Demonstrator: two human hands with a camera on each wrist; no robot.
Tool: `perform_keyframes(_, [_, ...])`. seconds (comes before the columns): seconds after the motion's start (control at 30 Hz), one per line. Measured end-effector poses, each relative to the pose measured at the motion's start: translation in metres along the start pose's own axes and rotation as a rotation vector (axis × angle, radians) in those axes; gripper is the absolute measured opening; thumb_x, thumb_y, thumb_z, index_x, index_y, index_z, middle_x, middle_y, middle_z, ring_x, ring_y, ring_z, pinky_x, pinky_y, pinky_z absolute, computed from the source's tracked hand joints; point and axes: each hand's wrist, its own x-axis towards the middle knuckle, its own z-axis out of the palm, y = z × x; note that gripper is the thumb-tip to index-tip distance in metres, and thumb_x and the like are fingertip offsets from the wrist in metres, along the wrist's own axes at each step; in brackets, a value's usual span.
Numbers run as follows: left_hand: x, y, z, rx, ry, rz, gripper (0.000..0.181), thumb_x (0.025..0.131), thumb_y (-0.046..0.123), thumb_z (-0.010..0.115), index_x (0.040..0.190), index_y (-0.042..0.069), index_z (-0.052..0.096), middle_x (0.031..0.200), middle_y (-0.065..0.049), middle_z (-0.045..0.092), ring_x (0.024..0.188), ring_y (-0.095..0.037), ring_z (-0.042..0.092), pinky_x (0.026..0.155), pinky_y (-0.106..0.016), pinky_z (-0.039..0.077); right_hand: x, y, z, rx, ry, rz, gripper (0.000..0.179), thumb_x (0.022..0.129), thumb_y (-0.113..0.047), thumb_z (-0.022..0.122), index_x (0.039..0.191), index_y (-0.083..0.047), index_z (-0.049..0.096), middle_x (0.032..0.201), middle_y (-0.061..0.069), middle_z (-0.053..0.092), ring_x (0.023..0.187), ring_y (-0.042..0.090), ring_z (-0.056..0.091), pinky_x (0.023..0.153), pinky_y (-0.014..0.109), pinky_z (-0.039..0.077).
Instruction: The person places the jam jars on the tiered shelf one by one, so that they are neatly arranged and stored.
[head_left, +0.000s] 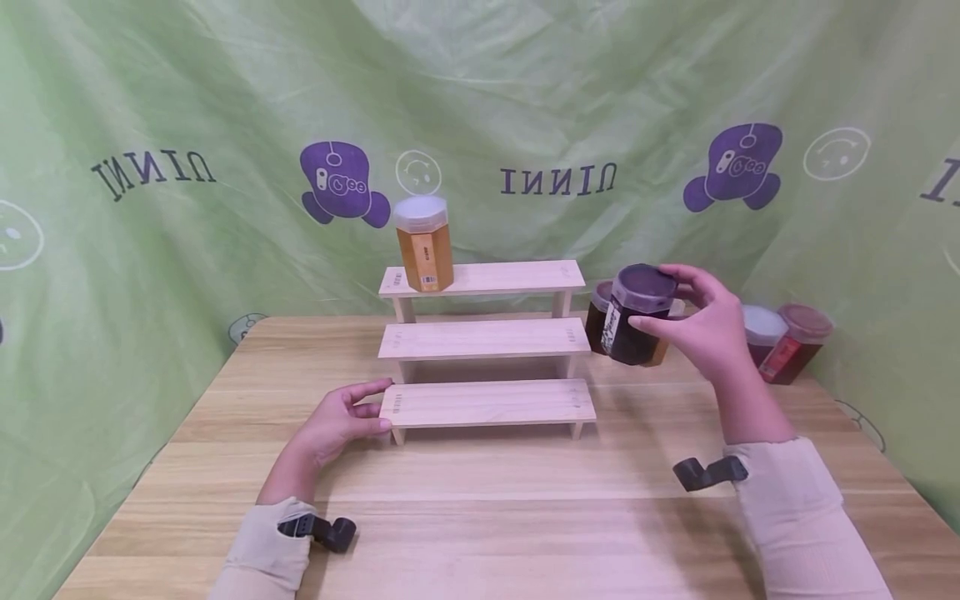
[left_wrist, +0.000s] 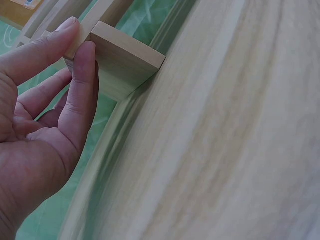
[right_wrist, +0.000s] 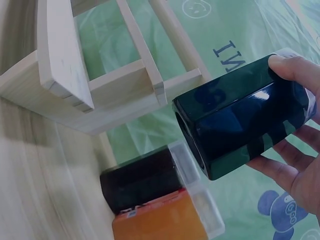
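Note:
My right hand (head_left: 705, 325) holds a dark, faceted jar (head_left: 637, 329) with a purplish lid, thumb on one side and fingers on the other. The jar is raised beside the right side of a three-step wooden display stand (head_left: 487, 403). In the right wrist view the jar's dark glossy side (right_wrist: 240, 120) tilts across the picture. My left hand (head_left: 337, 425) grips the left end of the lowest step, thumb and fingers at its corners. On the top step's left end stands an amber jar (head_left: 426, 254) with a white lid.
Behind the raised jar, another dark jar (right_wrist: 142, 180) and an orange jar (right_wrist: 160, 220) stand side by side on the wooden table (head_left: 480, 517). Farther right are a white-lidded jar (head_left: 762, 325) and a red jar (head_left: 802, 346). A green printed cloth (head_left: 480, 92) hangs behind.

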Motion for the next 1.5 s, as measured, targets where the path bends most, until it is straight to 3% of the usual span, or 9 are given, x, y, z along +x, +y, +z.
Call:
perform_keyframes(0.93, [0.001,-0.002,-0.001,-0.011,-0.012,0.012,0.077,0.079,-0.013,0.071,0.145,-0.013,0.031,0.121,-0.025,0.062,0.099,-0.019,0.067,0.08,-0.031,0.058,0.015,-0.028,0.017,0.054,0.002,-0.053,0.075,0.065,-0.018,0.093,0.133,-0.019,0.06,0.121,0.008,0.063,0.11,0.015,0.058,0.094,0.031,0.042])
perform_keyframes(1.17, [0.001,-0.001,-0.001,-0.012,-0.01,0.006,0.077,0.079,-0.013,0.071,0.145,-0.013,0.031,0.12,-0.023,0.063,0.099,-0.018,0.067,0.08,-0.031,0.058,0.018,-0.033,0.022,0.063,0.003,-0.081,0.072,0.065,-0.017,0.092,0.131,-0.017,0.062,0.12,0.007,0.064,0.108,0.013,0.059,0.087,0.026,0.044])
perform_keyframes(1.5, [0.001,-0.002,-0.002,-0.025,-0.016,0.011,0.077,0.079,-0.014,0.071,0.145,-0.013,0.03,0.117,-0.021,0.065,0.098,-0.018,0.067,0.079,-0.031,0.058,0.024,-0.041,0.03,0.091,-0.017,-0.06,0.073,0.066,-0.017,0.092,0.133,-0.017,0.061,0.122,0.008,0.063,0.111,0.017,0.059,0.089,0.029,0.047])
